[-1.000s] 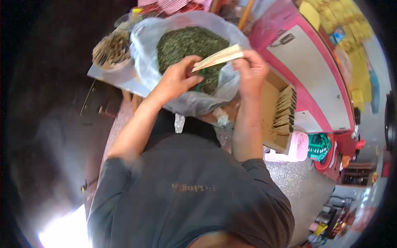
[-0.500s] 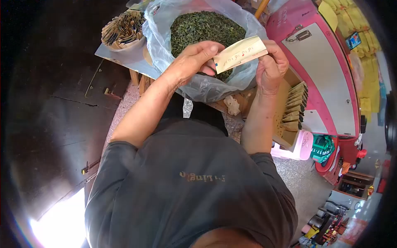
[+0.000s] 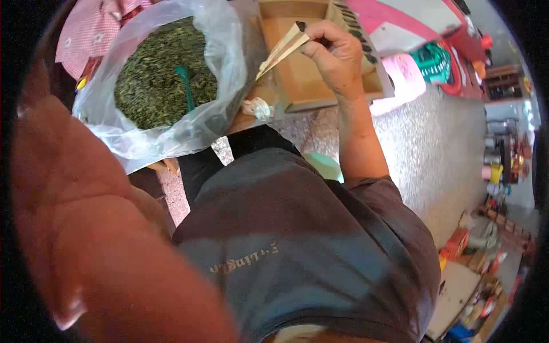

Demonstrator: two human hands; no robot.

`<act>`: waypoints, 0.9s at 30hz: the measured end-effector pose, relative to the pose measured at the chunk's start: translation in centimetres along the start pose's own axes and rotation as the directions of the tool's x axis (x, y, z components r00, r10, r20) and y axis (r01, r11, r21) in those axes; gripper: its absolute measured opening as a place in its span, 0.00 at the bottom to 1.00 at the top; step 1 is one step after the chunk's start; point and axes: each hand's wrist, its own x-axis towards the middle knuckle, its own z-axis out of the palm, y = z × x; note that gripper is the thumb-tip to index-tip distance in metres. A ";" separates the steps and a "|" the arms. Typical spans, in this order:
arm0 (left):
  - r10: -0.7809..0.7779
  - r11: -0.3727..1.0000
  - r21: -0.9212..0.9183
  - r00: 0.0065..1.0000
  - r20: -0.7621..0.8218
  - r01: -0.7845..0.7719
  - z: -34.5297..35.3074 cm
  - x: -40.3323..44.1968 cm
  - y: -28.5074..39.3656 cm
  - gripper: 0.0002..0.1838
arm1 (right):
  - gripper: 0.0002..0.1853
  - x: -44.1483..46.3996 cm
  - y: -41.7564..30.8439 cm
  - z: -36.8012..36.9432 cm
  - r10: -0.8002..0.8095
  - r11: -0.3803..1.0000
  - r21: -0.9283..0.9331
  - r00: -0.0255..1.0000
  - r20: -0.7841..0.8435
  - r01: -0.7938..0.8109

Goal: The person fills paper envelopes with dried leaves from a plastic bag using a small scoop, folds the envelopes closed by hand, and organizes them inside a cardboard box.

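In my right hand [image 3: 337, 54], a cream paper packet [image 3: 281, 52] is pinched by its end between thumb and fingers. It is seen nearly edge-on, tilted, above the cardboard box [image 3: 300, 77]. Very near the camera, my left hand [image 3: 108, 240] looms large and blurred at the left; its fingers cannot be made out clearly. A clear plastic bag [image 3: 226, 40] full of dried green leaves [image 3: 151, 74] stands open left of the box. On the leaves lies a green plastic spoon or scoop [image 3: 186, 88].
A row of similar packets [image 3: 357, 28] lines the box's far right side. Crumpled white paper [image 3: 258, 108] lies at the front edge of the table. Pink checked cloth [image 3: 91, 34] is behind the bag. Right of the box stands a pink container [image 3: 400, 77].
My left hand has left the packet and come up close to the camera. The right hand still holds the packet, now over the box. The view has swung right, and the green spoon shows.
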 end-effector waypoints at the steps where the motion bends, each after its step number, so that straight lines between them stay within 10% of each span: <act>1: 0.007 1.000 -0.011 1.000 0.018 -0.007 0.3 0.1 -0.4 0.37 | 0.03 -1.0 -0.9 -1.2 0.086 0.979 -0.181 0.994 -0.065 -0.096; 10: 0.033 0.998 -0.057 0.997 0.063 -0.029 1.8 0.3 -1.4 0.37 | 0.04 -6.9 2.4 -12.2 0.068 0.814 -0.506 0.911 -0.407 -0.286; 18: 0.031 0.997 -0.071 0.998 0.048 -0.028 1.2 0.3 -2.6 0.37 | 0.04 -7.8 8.4 -14.2 0.036 0.464 -0.836 0.949 -0.312 -0.293; 27: 0.019 0.999 -0.027 0.997 0.073 -0.017 2.3 0.2 -2.3 0.38 | 0.04 -6.9 10.2 -13.9 0.067 0.450 -0.843 0.952 -0.297 -0.295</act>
